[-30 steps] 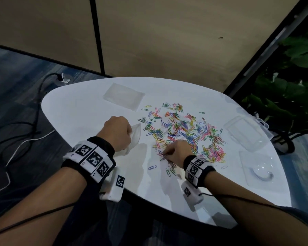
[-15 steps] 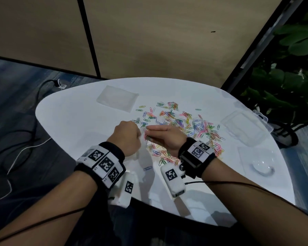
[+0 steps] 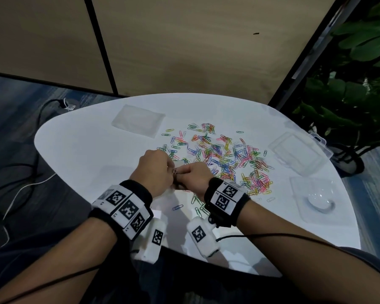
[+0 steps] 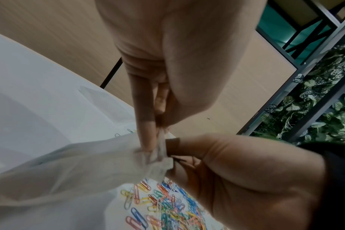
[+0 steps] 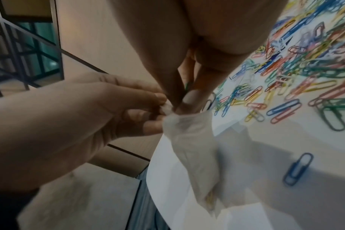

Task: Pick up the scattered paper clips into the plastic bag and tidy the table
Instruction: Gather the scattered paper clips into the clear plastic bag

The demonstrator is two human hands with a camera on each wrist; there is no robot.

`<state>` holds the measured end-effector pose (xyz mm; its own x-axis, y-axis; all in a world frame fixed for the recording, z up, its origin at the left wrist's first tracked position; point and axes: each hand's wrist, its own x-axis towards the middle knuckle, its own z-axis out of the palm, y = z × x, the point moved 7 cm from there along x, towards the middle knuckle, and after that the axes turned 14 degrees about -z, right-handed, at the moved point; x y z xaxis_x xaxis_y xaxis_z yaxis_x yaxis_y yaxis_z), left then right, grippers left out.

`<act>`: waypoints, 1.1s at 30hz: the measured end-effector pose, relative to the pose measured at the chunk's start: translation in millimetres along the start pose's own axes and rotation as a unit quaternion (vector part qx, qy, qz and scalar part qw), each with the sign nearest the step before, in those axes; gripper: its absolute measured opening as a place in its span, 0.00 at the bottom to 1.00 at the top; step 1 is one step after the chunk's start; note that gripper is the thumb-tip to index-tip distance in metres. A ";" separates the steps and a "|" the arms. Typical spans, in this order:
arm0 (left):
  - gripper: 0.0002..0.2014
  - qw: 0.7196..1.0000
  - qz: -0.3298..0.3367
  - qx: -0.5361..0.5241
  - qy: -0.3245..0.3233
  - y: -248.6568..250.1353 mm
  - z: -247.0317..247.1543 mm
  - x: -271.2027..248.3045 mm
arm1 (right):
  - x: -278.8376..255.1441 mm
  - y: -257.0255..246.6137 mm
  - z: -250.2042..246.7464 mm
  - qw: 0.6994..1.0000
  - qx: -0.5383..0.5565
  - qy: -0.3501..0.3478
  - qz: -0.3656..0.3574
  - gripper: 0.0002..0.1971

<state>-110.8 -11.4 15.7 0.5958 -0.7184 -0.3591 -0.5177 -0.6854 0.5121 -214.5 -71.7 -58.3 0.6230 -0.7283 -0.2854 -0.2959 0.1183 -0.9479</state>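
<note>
Several coloured paper clips (image 3: 224, 154) lie scattered over the middle of the white table (image 3: 86, 150). My two hands meet at the near edge of the pile. My left hand (image 3: 173, 170) pinches the mouth of a thin clear plastic bag (image 4: 69, 179) between thumb and forefinger (image 4: 146, 137). The bag (image 5: 193, 147) hangs down from that pinch to the tabletop. My right hand (image 3: 182, 174) presses its thumb and fingertips (image 5: 189, 96) together at the bag's mouth, with a green paper clip (image 5: 187, 85) showing between them. A few clips lie inside the bag's lower end.
A flat clear packet (image 3: 138, 120) lies at the table's far left. Clear plastic boxes (image 3: 294, 152) and a blister tray (image 3: 316, 200) sit along the right edge. A loose blue clip (image 3: 177, 207) lies near my wrists. A plant (image 3: 349, 84) stands right, cables (image 3: 20, 183) left.
My right hand left the near edge of the clip pile and came left to my left hand. My left hand lifted the bag and moved right to meet it.
</note>
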 end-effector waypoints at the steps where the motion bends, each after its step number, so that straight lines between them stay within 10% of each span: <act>1: 0.10 1.000 0.003 -0.004 -0.003 0.3 -0.3 -0.8 | 1.4 1.2 -2.0 1.000 -0.030 -0.003 -0.001 0.05; 7: 0.11 1.000 0.008 0.007 -0.018 -0.3 0.5 -1.0 | 1.8 -18.8 2.2 0.973 -0.200 -0.103 -0.050 0.13; 14: 0.15 1.000 -0.004 -0.006 0.011 -8.3 -18.0 3.9 | 0.9 -35.8 -57.8 0.972 -0.193 0.025 -0.128 0.12; 19: 0.14 1.000 -0.003 -0.001 0.009 -9.0 -25.0 8.4 | -5.0 19.5 -66.1 0.800 -0.579 -0.140 -0.070 0.27; 25: 0.14 1.000 -0.006 0.022 0.010 -13.1 -31.8 10.9 | 4.7 45.6 -46.4 0.738 -0.645 -0.123 -0.157 0.17; 28: 0.14 1.000 -0.008 0.025 0.002 -12.7 -32.5 9.7 | 9.8 39.6 -52.7 0.765 -0.618 -0.093 -0.155 0.13; 33: 0.14 1.000 -0.012 0.024 -0.004 -11.9 -31.7 10.0 | 11.3 22.6 -92.6 0.924 -0.381 0.023 -0.038 0.03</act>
<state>-79.3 -6.7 30.7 0.6040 -0.7022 -0.3771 -0.5318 -0.7074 0.4656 -281.3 -139.7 -69.9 0.6372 -0.7444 -0.1999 -0.6869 -0.4308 -0.5853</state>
